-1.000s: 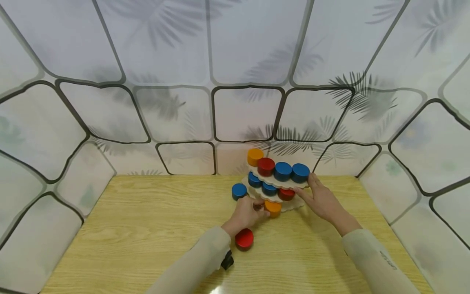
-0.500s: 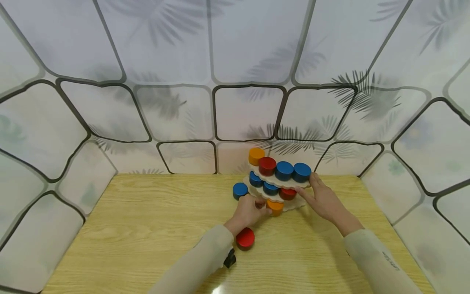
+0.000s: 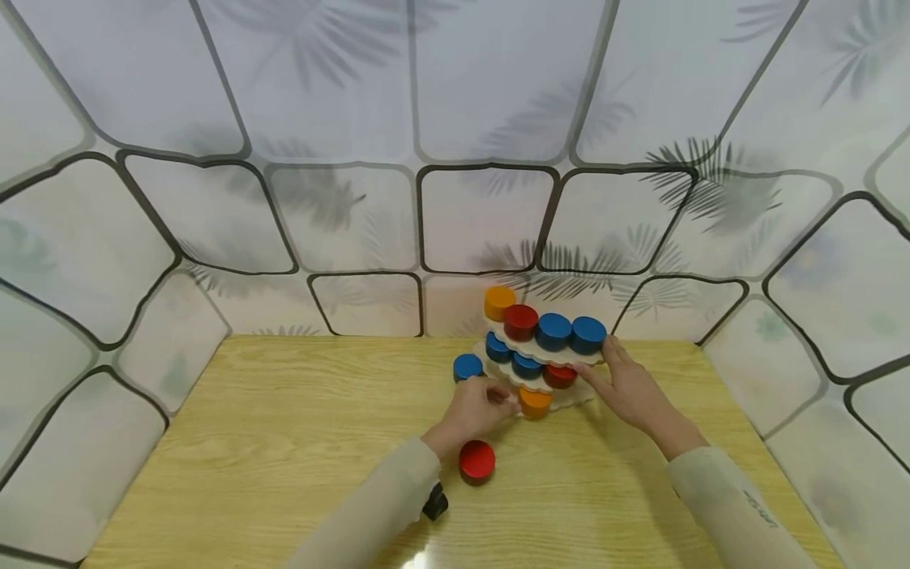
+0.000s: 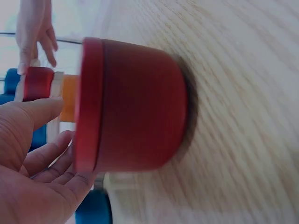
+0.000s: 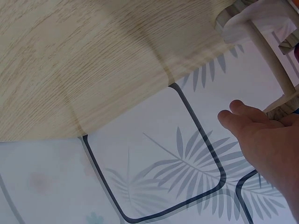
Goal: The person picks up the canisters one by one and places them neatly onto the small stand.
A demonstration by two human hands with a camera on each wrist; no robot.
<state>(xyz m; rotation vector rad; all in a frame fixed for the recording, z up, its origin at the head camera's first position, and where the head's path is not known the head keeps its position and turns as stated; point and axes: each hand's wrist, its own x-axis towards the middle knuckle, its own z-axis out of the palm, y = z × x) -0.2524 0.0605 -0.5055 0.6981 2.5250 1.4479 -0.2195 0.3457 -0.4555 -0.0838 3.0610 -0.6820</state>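
A scalloped wooden tiered stand stands at the back, leaning to one side, with small round lidded tins on its tiers. The top tier bears an orange tin, a red tin and two blue tins. Lower down are more blue tins, a red tin and, at the bottom front, an orange tin. My left hand is just left of that orange tin, thumb and fingers parted around nothing. My right hand grips the right end of the top tier; some of its fingers are hidden.
A loose red tin stands on the wooden table near my left wrist; it looms large in the left wrist view. Another blue tin is left of the stand. A patterned backdrop rises behind the table's far edge.
My left hand has let go of the bottom orange tin and drawn back slightly to the left. My right hand keeps its hold on the top tier.
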